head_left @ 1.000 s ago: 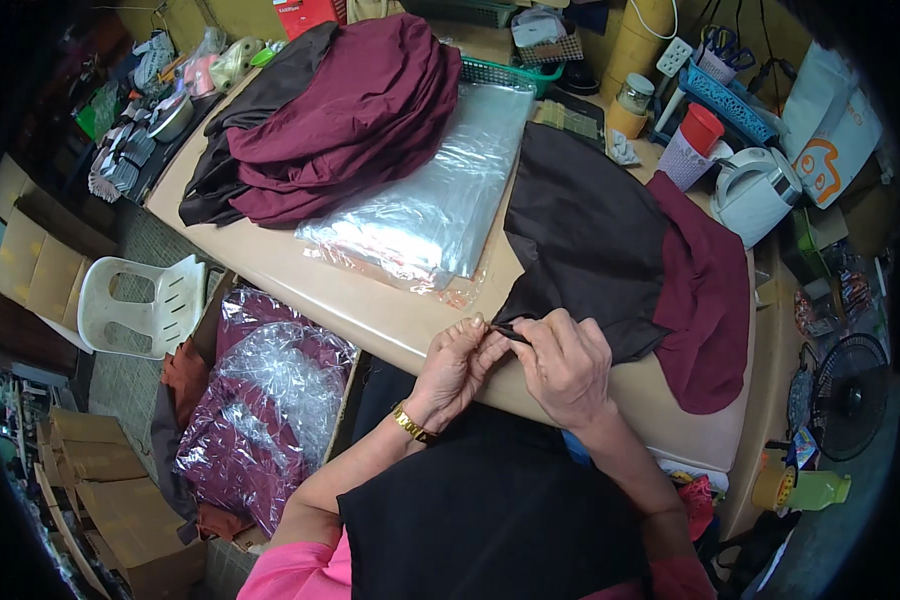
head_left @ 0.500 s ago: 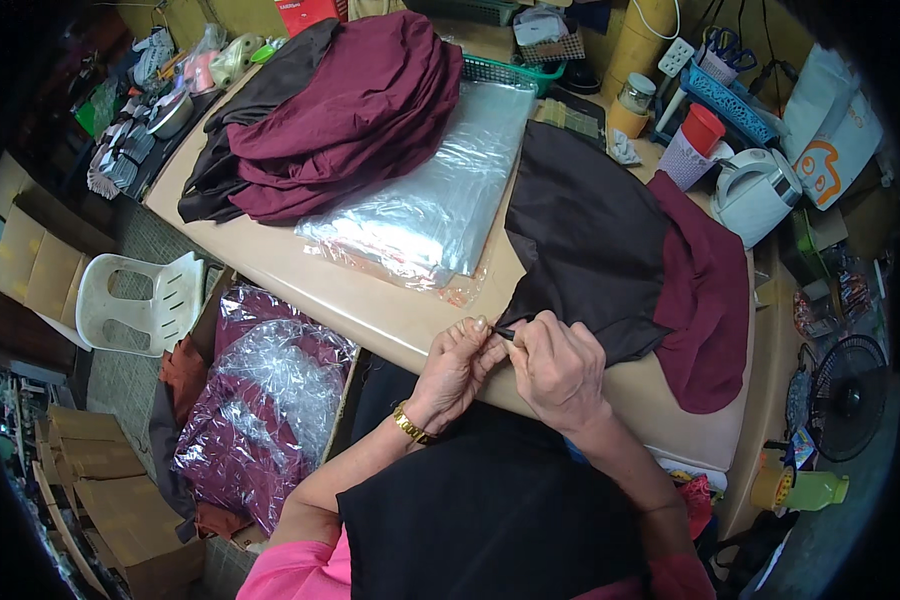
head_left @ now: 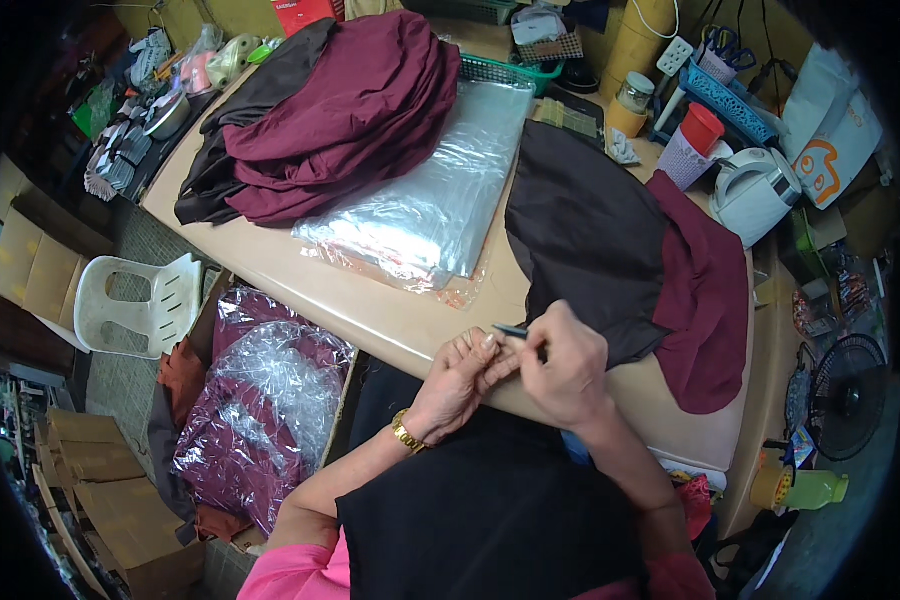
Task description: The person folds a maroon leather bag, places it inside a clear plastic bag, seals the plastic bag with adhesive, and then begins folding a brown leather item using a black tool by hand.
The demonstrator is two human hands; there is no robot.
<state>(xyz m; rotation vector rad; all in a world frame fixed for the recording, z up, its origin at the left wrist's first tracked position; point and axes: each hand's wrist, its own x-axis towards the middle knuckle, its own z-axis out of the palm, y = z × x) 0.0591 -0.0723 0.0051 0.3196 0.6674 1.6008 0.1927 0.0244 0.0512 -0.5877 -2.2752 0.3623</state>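
Note:
Above the table's near edge, my two hands almost meet. A small dark pointed tool [head_left: 511,331] sits in my right hand [head_left: 568,368], its fingers closed round it and the tip pointing at my left thumb. My left hand [head_left: 458,378] has thumb and fingers pinched together; what they hold, if anything, is too small to make out. Just beyond my right hand lies a dark brown cloth [head_left: 585,235], spread flat, with a maroon part [head_left: 708,300] on its right side. Another black cloth [head_left: 500,510] covers my lap.
A maroon and dark cloth heap [head_left: 345,120] and a stack of clear plastic bags [head_left: 435,190] lie on the table [head_left: 340,305]. A white kettle [head_left: 755,195] and a blue basket [head_left: 725,105] stand back right. At left are a wrapped maroon bundle [head_left: 260,400] and white chair [head_left: 135,305].
My right hand has risen slightly and turned, showing more of the tool's tip. The brown cloth's near left edge has shifted right, away from my left fingers. My left hand has barely moved.

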